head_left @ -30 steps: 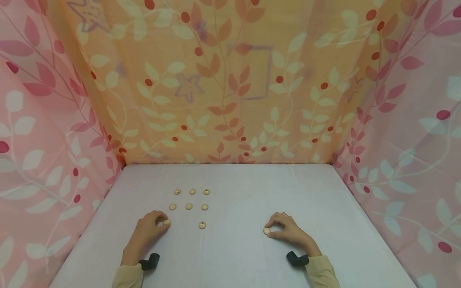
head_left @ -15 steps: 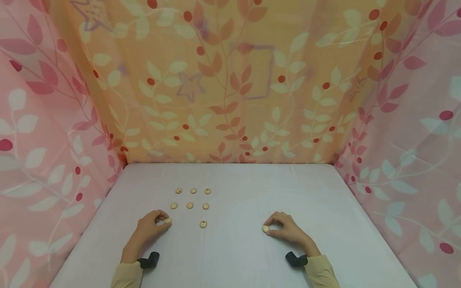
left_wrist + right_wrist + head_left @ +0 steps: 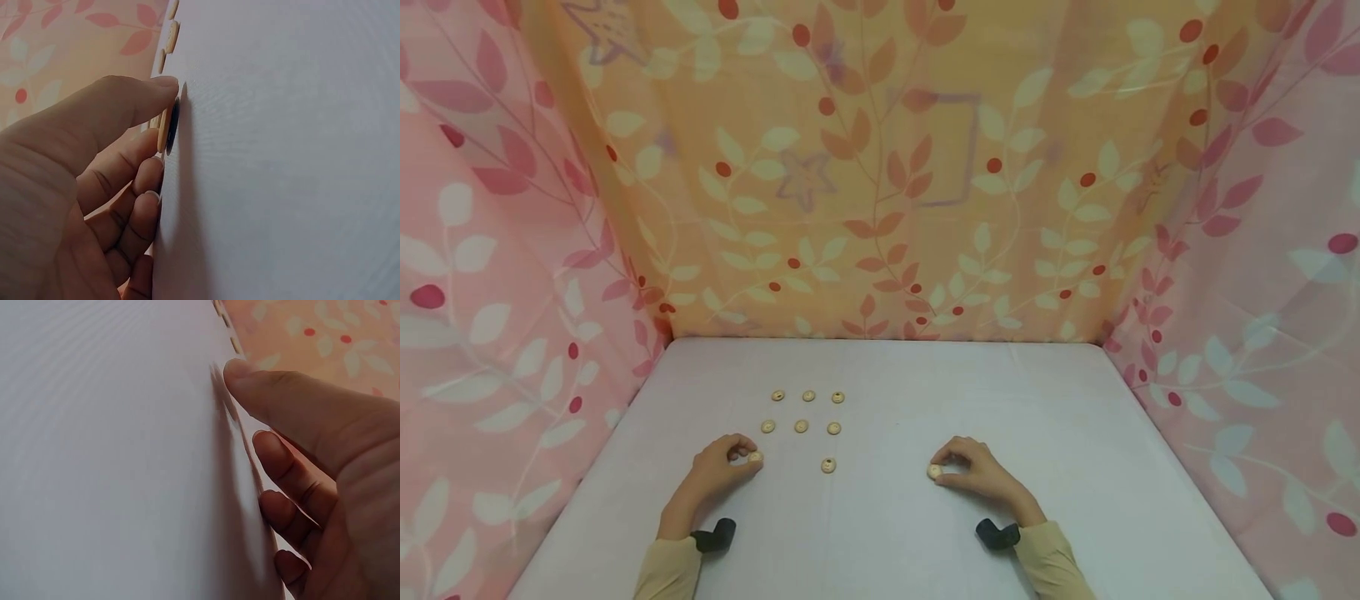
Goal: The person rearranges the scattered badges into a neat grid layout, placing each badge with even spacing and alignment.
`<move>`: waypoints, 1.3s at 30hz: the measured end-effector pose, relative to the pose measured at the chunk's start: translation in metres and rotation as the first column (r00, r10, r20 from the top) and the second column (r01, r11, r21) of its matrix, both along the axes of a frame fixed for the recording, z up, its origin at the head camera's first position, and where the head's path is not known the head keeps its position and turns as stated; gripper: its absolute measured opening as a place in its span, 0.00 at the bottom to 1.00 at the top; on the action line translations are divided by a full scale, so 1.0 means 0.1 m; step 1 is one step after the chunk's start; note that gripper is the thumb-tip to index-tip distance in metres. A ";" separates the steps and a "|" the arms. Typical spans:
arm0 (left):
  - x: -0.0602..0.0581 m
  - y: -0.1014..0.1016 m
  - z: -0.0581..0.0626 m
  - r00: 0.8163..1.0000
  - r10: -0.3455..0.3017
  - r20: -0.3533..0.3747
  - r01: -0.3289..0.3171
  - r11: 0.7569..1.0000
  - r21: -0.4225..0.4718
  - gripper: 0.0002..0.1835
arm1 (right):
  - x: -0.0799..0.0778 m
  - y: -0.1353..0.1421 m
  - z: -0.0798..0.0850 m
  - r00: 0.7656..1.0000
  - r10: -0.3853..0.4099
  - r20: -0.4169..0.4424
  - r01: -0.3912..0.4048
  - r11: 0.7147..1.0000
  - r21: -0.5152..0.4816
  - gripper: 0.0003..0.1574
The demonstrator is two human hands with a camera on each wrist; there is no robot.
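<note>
In the head view, my left hand (image 3: 718, 468) pinches a small round beige disc (image 3: 756, 457) between thumb and index finger, close over the white table. The left wrist view shows this disc (image 3: 165, 128) on edge, its underside dark. Opposite, my right hand (image 3: 976, 471) pinches a similar disc (image 3: 934, 472) by its edges; in the right wrist view that disc is hidden behind the thumb (image 3: 275, 394). A single disc (image 3: 828, 465) with a dark spot lies on the table between the hands, nearer the left one.
Beyond the left hand lie two rows of three discs, a back row (image 3: 808, 396) and a nearer row (image 3: 801, 426). The white table (image 3: 1000, 392) is enclosed by leaf-patterned cloth (image 3: 880, 208) behind and at both sides. Each wrist carries a black device (image 3: 997, 534).
My right hand has moved left with its disc, nearer to the single disc. The left hand holds its place by the rows, and the head view has shifted slightly.
</note>
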State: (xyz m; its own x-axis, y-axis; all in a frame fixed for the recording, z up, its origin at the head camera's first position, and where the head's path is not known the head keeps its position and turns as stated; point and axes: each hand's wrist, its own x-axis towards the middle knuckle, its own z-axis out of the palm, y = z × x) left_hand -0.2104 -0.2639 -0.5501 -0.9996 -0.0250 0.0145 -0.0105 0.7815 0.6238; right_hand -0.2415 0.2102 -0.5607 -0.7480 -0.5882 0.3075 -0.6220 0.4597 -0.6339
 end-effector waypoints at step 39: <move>-0.02 -0.01 -0.03 1.000 -0.027 -0.010 0.027 1.000 -0.013 0.16 | -0.14 -1.06 0.04 0.998 -0.038 -0.046 0.041 0.997 0.065 0.15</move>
